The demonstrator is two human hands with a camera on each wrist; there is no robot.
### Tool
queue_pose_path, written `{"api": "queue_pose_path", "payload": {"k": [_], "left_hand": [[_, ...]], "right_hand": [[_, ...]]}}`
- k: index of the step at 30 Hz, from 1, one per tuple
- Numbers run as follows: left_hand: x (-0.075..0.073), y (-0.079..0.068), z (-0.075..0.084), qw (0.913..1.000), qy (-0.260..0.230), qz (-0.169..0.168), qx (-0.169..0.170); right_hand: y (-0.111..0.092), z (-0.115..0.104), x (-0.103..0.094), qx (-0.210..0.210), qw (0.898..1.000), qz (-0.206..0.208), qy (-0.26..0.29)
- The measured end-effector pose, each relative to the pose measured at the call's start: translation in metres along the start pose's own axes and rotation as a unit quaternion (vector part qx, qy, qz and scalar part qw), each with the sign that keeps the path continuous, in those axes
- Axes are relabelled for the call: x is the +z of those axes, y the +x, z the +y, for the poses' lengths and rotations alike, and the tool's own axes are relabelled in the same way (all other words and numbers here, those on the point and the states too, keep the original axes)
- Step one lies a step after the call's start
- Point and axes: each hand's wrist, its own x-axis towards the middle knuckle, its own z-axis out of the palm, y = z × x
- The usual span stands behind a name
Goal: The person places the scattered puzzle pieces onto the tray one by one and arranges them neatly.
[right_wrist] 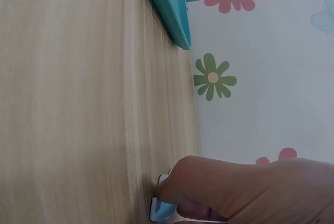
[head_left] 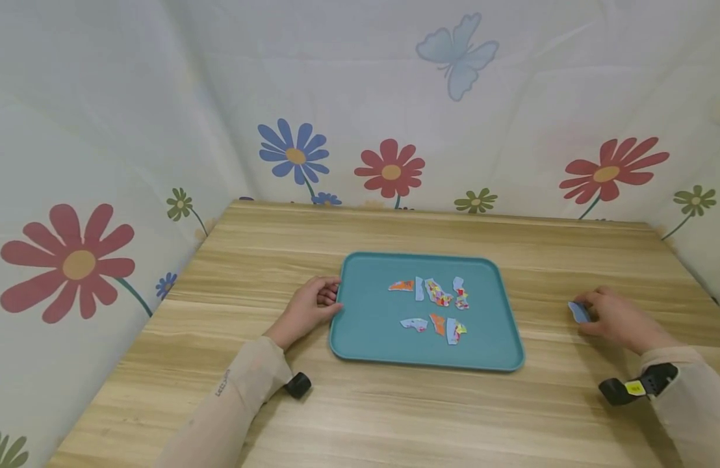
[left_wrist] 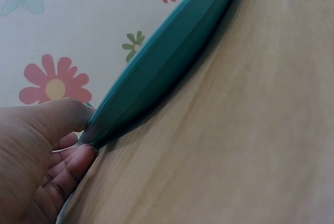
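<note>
My left hand [head_left: 309, 310] is at the left side of a teal tray [head_left: 360, 325], pinching its rim; in the left wrist view the thumb [left_wrist: 68, 114] lies over the edge with curled fingers below. On the tray lie several cut-out puzzle pieces in two loose rows. Among them are an orange piece [head_left: 401, 285], a multicoloured one [head_left: 437, 292] and a pale blue one [head_left: 414, 324]. Off to the right of the tray, my right hand [head_left: 620, 318] pinches a light blue puzzle piece [head_left: 579, 312] between thumb and fingers, close over the wooden table. The hand hides part of that piece.
The tray rests on a wood-grain table [head_left: 266, 260]. Behind and to the left hangs a pale cloth [head_left: 336, 71] printed with flowers and a butterfly. Black wrist-worn devices sit at the left wrist [head_left: 298, 385] and the right wrist [head_left: 623, 390].
</note>
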Motion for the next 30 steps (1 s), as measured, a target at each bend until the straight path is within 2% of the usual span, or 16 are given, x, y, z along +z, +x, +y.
{"api": "queue_pose_path", "payload": {"k": [5, 15, 22, 30], "left_hand": [[-0.0001, 0.0004, -0.0002, 1.0000, 0.001, -0.001, 0.002], [0.0002, -0.0002, -0.0020, 1.0000, 0.010, -0.002, 0.000], [-0.0001, -0.0001, -0.0004, 1.0000, 0.009, -0.002, 0.001], [0.0004, 0.0004, 0.0007, 1.0000, 0.008, -0.002, -0.001]], "right_hand": [[0.0007, 0.0007, -0.0006, 0.008, 1.000, -0.006, 0.017], [-0.0004, 0.0001, 0.0011, 0.031, 0.999, -0.003, 0.016], [-0.0020, 0.0006, 0.0025, 0.021, 1.000, 0.008, 0.008], [-0.0025, 0.0003, 0.0008, 0.028, 1.000, 0.002, -0.011]]}}
